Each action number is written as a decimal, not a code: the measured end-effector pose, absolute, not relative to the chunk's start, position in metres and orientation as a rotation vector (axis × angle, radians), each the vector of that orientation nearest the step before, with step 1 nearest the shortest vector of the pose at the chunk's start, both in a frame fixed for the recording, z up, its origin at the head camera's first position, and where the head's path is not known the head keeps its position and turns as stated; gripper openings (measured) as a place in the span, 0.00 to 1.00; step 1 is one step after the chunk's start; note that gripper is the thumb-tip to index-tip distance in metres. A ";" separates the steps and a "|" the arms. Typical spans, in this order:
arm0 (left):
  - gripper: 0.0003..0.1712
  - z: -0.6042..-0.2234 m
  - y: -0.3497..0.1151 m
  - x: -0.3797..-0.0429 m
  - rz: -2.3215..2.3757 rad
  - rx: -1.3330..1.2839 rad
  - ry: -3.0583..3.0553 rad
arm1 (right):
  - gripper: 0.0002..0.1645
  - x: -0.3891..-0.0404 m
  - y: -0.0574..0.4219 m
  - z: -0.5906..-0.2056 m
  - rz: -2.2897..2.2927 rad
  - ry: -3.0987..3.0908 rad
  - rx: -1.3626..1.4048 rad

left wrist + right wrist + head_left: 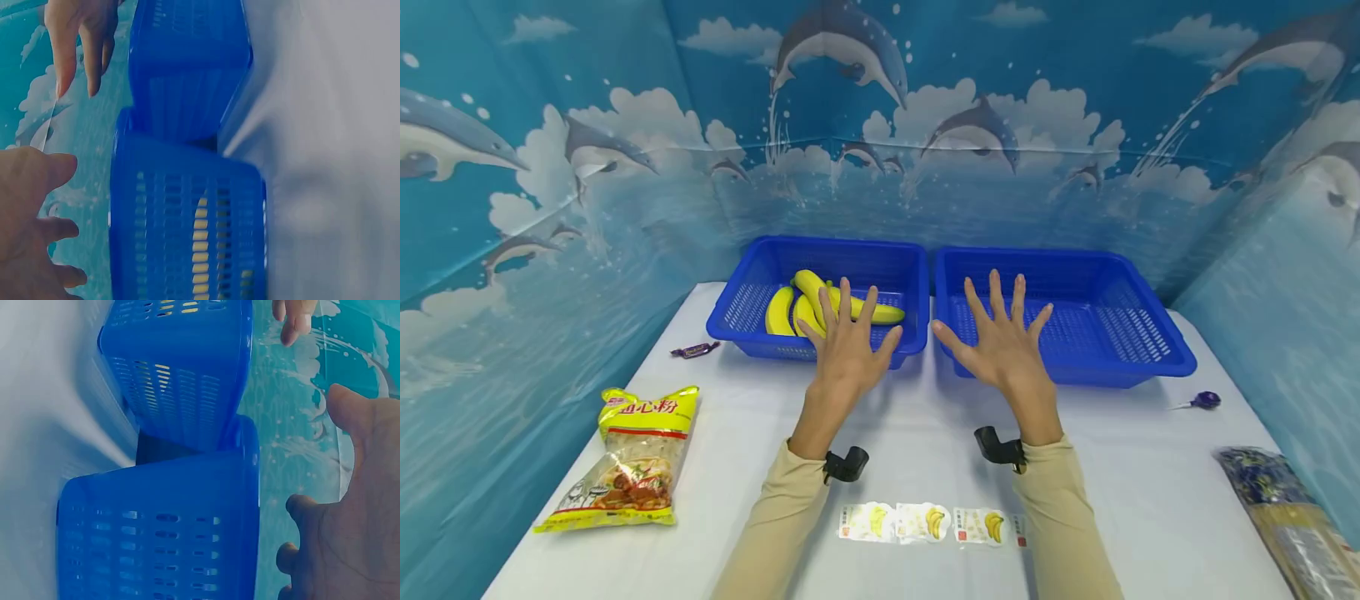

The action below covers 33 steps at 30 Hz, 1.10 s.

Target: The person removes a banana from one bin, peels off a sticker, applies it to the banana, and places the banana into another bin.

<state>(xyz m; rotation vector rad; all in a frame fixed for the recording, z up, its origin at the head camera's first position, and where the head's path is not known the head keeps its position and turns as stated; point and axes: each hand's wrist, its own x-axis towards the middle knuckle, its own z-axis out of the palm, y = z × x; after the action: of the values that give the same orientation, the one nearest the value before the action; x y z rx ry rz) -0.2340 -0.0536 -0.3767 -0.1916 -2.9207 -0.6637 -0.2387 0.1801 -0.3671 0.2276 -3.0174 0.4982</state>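
My left hand is raised with fingers spread, holding nothing; in the head view it overlaps the front of the left blue basket. Several yellow bananas lie in that basket, partly hidden behind the fingers. My right hand, also spread and holding nothing, overlaps the front left of the right blue basket, whose visible floor is bare. In the left wrist view, the left fingers stand above the rim level of the basket, and bananas show yellow through its slots.
At left lie a yellow food packet and a purple wrapped candy. On the right are a purple lollipop and a pasta packet. Small banana-printed packets lie in a row between the forearms. A dolphin-print curtain encloses the table.
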 end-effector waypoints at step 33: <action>0.45 -0.371 -0.199 -0.240 -0.893 0.257 -2.646 | 0.71 -0.244 0.197 -0.311 1.105 -2.897 0.940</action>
<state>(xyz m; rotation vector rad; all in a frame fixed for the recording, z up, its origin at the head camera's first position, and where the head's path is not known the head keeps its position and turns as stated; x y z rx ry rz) -0.2401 -0.1991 -0.3712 0.2571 -2.6461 -0.8935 -0.2444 0.1975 -0.3110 0.9396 -2.8968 1.1052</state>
